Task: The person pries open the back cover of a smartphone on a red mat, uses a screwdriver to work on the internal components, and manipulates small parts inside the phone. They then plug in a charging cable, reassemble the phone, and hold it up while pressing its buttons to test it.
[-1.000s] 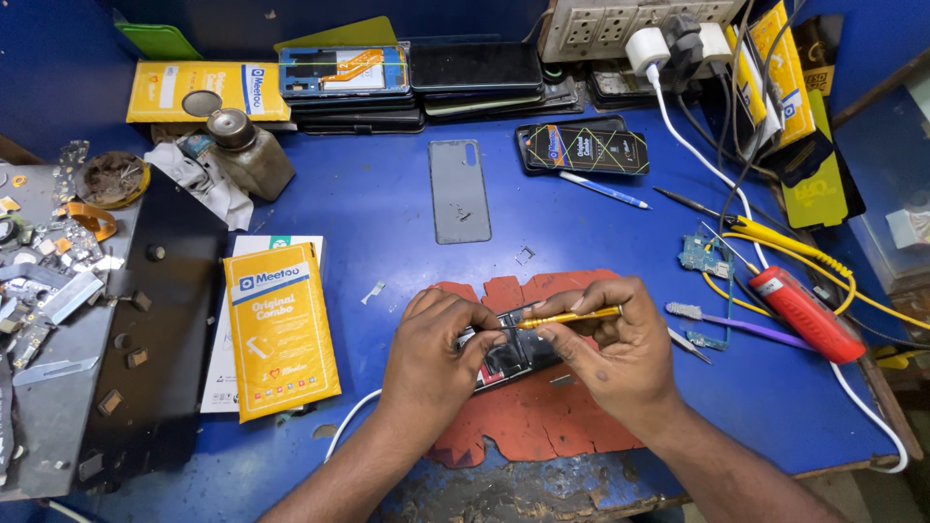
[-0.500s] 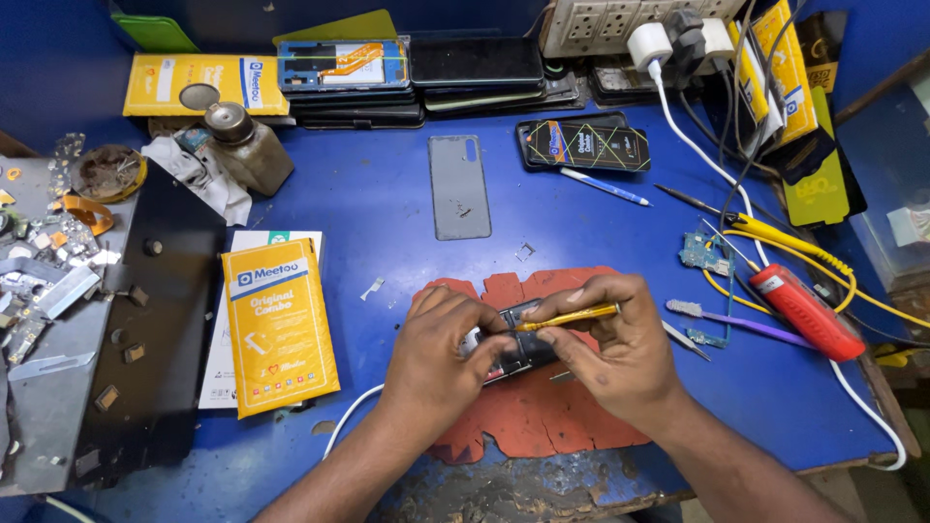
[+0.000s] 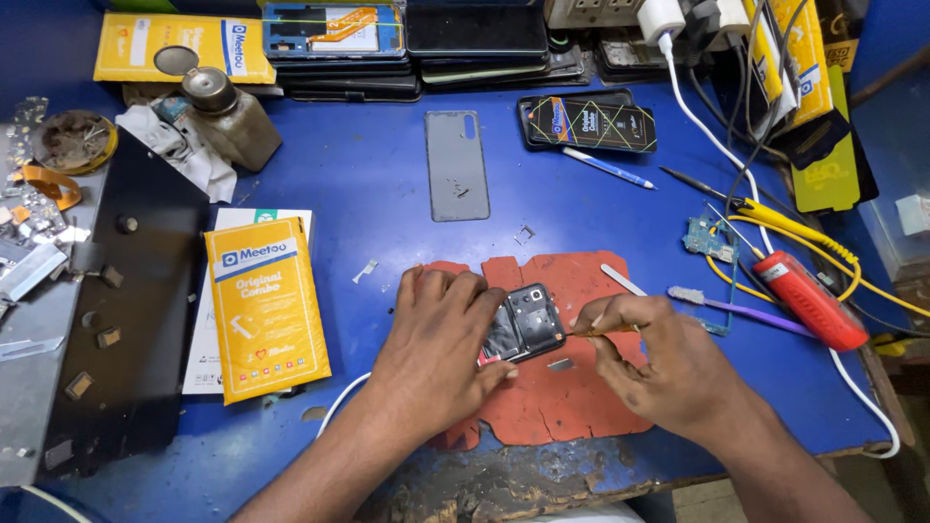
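Observation:
A small opened phone with its dark insides showing lies on a cracked red work mat near the table's front edge. My left hand lies over its left half and pins it down. My right hand pinches a thin yellow-handled tool. The tool's tip touches the phone's right edge. A small metal piece rests on the mat just below the phone.
A grey back cover and a dark phone lie farther back, with a blue pen. A yellow packet and a black tray are on the left. On the right are a red tool, a circuit board, a purple brush and cables.
The yellow tool lay across the top of the phone; now my right hand has drawn back to the right and points its tip at the phone's right edge. My left hand stays on the phone.

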